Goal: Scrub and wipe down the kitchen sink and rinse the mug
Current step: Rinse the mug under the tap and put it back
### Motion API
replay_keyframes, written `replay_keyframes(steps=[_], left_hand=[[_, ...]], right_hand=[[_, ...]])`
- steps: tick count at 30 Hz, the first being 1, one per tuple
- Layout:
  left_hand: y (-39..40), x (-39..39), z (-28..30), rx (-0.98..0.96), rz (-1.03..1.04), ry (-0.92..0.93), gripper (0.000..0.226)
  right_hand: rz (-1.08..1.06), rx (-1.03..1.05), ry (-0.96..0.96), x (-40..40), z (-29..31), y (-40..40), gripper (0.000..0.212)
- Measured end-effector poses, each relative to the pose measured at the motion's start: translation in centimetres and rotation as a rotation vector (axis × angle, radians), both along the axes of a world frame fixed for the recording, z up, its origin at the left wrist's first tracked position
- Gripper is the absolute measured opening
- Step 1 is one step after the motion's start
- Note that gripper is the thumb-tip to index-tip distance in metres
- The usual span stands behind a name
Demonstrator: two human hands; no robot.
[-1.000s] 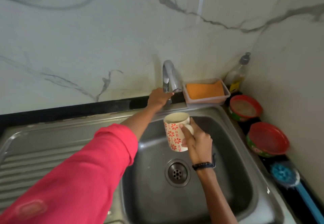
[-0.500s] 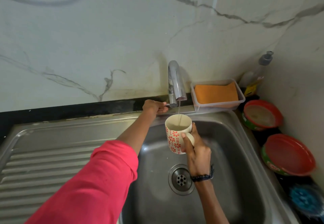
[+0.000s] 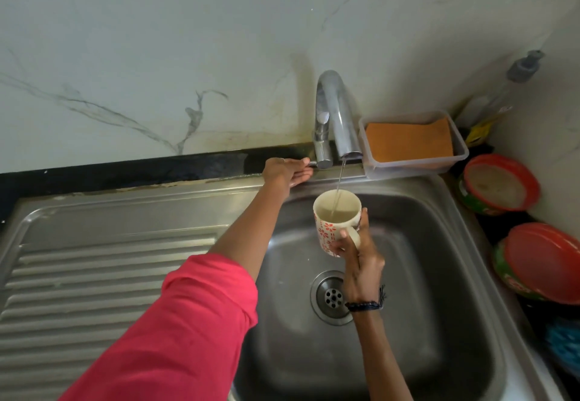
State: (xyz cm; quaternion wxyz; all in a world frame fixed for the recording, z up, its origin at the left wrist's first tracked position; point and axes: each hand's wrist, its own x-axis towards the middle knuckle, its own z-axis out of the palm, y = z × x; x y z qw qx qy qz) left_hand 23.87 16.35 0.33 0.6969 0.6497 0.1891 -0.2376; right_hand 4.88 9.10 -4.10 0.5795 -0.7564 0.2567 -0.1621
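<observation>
The right hand (image 3: 361, 259) grips the mug (image 3: 335, 221) by its handle, fingers curled round it, and holds it upright in the air over the back half of the sink basin (image 3: 423, 275), clear of the basin walls and above and just behind the drain (image 3: 333, 297). A thin stream of water (image 3: 340, 177) falls from the tap spout (image 3: 337, 111) into the mug's open mouth; the spout's tip sits a little above the mug's far rim. The left hand (image 3: 287, 170) reaches to the back ledge of the sink, its fingers on the tap's small side lever (image 3: 312, 164); how tightly they close on it I cannot tell. The left arm in its pink sleeve (image 3: 175, 331) crosses the ribbed drainboard (image 3: 94, 275). Just right of the tap, touching the basin's rear edge, a clear plastic tub (image 3: 458, 149) holds an orange sponge (image 3: 408, 141). Along the right edge stand two red-lidded bowls (image 3: 502, 181), close to the wall, with a soap bottle (image 3: 518, 74) in the corner.
</observation>
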Motion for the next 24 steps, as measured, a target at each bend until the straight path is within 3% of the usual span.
replay_keyframes(steps=[5,7,15,24], left_hand=[[0.0,0.0,-0.3,-0.021,0.017,-0.008,0.011],[0.0,-0.1,-0.4,-0.029,0.018,-0.013,0.006],[-0.1,0.0,-0.4,0.000,0.016,-0.010,0.022],[-0.6,0.7,-0.4,0.103,0.016,0.065,0.023]], right_hand=[[-0.029,0.049,0.007,0.2,-1.3,0.0,0.051],[-0.033,0.004,0.002,0.4,-1.3,0.0,0.052],[-0.030,-0.071,-0.097,1.1,-0.7,-0.5,0.066],[-0.193,-0.016,-0.116,1.6,0.0,-0.5,0.058]])
